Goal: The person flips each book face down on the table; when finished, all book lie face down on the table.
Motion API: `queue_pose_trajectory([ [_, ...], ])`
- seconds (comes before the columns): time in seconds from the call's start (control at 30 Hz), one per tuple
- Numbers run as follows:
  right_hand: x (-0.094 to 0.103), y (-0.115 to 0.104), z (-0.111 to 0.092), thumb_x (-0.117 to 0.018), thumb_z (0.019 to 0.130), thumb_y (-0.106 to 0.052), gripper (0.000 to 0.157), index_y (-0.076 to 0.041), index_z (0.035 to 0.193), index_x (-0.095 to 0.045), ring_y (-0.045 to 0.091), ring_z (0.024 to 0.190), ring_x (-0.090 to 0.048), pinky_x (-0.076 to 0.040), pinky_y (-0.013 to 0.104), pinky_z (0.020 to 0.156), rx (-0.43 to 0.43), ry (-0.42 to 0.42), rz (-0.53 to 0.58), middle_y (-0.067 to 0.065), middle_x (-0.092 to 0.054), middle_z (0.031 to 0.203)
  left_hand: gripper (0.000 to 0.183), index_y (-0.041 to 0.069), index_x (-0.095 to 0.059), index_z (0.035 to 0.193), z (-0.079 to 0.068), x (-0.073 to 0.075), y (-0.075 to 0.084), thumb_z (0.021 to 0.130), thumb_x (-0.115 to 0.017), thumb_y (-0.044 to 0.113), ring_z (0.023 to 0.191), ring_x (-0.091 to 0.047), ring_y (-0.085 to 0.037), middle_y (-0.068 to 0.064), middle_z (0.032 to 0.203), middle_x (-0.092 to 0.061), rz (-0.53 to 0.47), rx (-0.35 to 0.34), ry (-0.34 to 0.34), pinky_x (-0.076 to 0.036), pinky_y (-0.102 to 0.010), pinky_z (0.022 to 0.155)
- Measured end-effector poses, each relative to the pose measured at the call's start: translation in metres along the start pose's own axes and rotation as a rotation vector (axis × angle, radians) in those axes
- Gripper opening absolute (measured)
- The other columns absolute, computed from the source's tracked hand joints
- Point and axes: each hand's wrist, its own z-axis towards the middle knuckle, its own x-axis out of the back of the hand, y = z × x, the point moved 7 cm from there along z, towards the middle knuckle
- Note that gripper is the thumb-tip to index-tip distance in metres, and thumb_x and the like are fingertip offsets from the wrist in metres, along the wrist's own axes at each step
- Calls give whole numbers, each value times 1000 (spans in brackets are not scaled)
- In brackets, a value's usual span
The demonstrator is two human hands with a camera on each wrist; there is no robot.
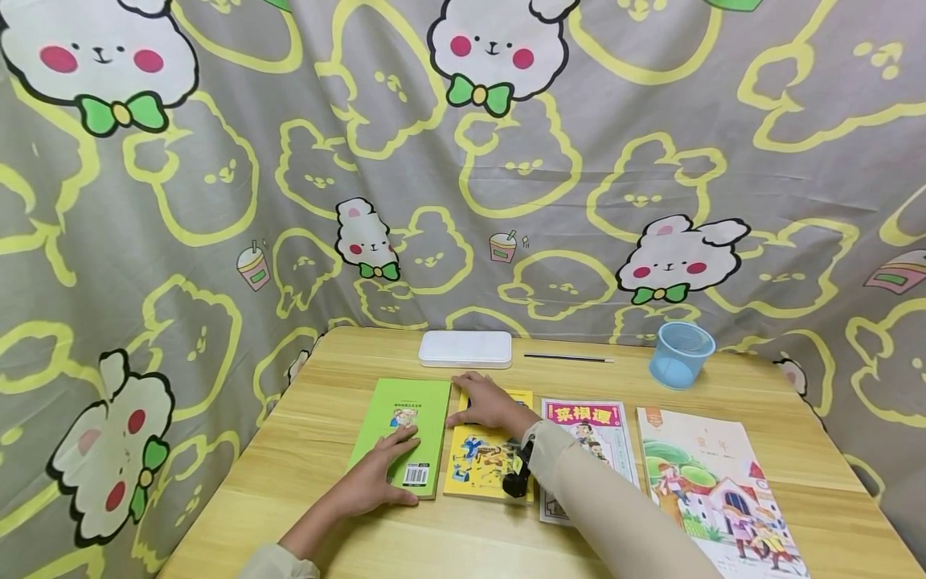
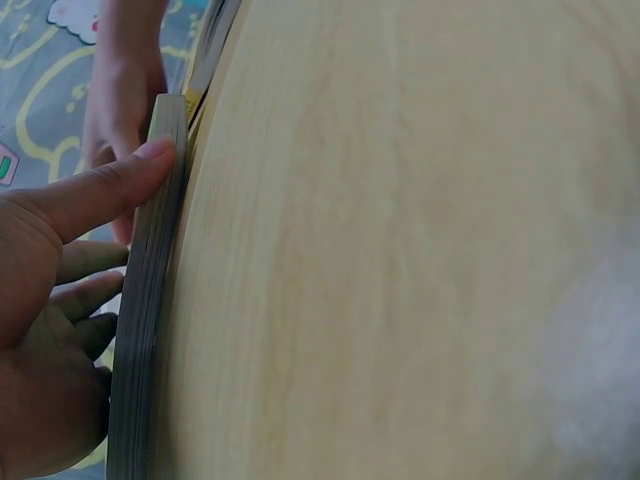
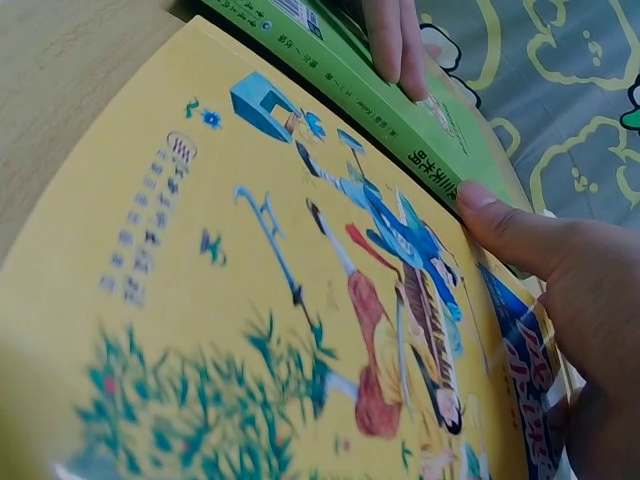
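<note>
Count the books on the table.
4, in a row: green book leftmost, yellow book next, then pink-titled book, and white book rightmost. Any underneath would be hidden.

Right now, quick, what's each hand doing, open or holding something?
Left hand: open, resting on the green paperback.
Right hand: open, touching the same paperback's spine.

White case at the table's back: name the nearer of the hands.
Right. The right hand is just in front of the white case; the left hand is farther from it, at the green book.
</note>
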Motion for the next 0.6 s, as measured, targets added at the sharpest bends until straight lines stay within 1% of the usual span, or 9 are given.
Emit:
queue_pose_trajectory([
  [0.13, 3, 2, -5, -80, 86, -53, 95, -8, 159, -39, 37, 148, -39, -17, 57, 126, -19, 2, 25, 14, -39, 161, 95, -1, -49, 151, 0, -1, -1, 75, -93, 35, 154, -19, -47, -12, 167, -31, 0, -4, -1, -23, -67, 120],
  [0.27, 7, 7, -11, -80, 88, -50, 92, -11, 160, -38, 41, 151, -32, -23, 58, 124, -62, -6, 58, 12, -36, 164, 95, -1, -49, 151, 0, -1, -2, 75, -93, 35, 154, -20, -47, -12, 167, -31, 0, -4, -1, -23, -67, 120],
  [0.37, 10, 11, -14, -80, 88, -48, 92, -12, 160, -37, 43, 152, -29, -27, 60, 122, -77, -4, 70, 12, -34, 165, 95, -1, -49, 151, 0, -1, -1, 74, -93, 34, 154, -20, -46, -13, 167, -32, 0, -3, 1, -24, -66, 120],
  [0.6, 19, 22, -25, -80, 87, -51, 94, -11, 161, -37, 41, 149, -35, -30, 59, 121, -63, 15, 40, 13, -35, 164, 95, -2, -48, 151, 0, -1, 0, 74, -94, 32, 154, -20, -46, -14, 167, -31, 5, -12, 5, -20, -67, 120],
])
